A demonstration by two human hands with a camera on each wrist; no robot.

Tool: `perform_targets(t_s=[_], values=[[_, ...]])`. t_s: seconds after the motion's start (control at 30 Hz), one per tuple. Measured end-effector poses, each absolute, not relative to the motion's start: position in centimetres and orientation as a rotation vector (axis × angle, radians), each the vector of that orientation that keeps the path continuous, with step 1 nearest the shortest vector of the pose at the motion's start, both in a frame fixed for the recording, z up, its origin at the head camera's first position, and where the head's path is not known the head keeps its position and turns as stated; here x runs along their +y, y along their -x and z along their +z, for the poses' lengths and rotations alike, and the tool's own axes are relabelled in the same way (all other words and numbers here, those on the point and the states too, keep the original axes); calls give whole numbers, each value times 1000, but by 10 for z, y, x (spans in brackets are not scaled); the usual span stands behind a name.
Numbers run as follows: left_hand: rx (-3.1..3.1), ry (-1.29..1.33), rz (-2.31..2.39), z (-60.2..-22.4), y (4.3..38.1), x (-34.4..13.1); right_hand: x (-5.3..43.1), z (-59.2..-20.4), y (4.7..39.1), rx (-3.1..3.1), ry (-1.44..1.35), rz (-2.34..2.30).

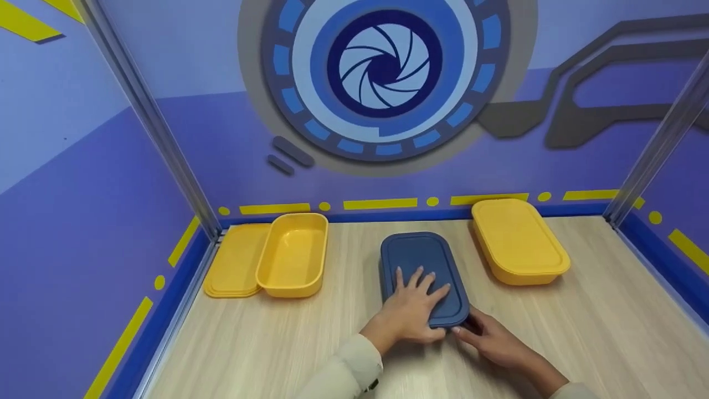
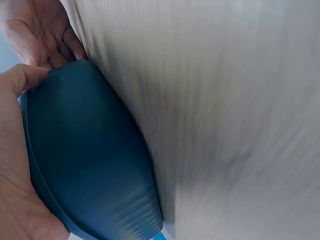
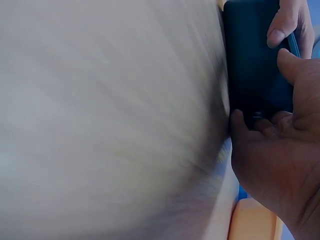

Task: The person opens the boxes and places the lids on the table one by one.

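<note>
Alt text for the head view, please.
A person's left hand lies spread atop a lidded blue container; the right hand grips its near right corner, on a pale table. At left, an open yellow container beside a yellow lid; at right, a lidded yellow container.

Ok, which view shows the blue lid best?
The head view: it shows most of the lid from above, though the left hand covers part. The left wrist view catches only its rim, edge-on along the box; the right wrist view shows just a sliver of rim.
</note>
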State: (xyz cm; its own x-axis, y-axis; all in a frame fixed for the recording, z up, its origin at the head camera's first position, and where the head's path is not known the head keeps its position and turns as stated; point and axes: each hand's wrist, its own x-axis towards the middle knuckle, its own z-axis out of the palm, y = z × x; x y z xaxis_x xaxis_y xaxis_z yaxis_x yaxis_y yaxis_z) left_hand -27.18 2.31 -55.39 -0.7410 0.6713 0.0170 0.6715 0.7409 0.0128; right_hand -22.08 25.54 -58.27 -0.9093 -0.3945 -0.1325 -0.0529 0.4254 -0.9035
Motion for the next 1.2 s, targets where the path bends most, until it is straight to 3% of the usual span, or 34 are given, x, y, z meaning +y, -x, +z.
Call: perform_targets(t_s=[0.73, 1.2], values=[[-2920, 1151, -24, -555, 266, 49, 279, -579, 211, 2389, 335, -1403], [-2937, 1144, -23, -555, 265, 49, 294, -589, 223, 2279, 372, -1452]])
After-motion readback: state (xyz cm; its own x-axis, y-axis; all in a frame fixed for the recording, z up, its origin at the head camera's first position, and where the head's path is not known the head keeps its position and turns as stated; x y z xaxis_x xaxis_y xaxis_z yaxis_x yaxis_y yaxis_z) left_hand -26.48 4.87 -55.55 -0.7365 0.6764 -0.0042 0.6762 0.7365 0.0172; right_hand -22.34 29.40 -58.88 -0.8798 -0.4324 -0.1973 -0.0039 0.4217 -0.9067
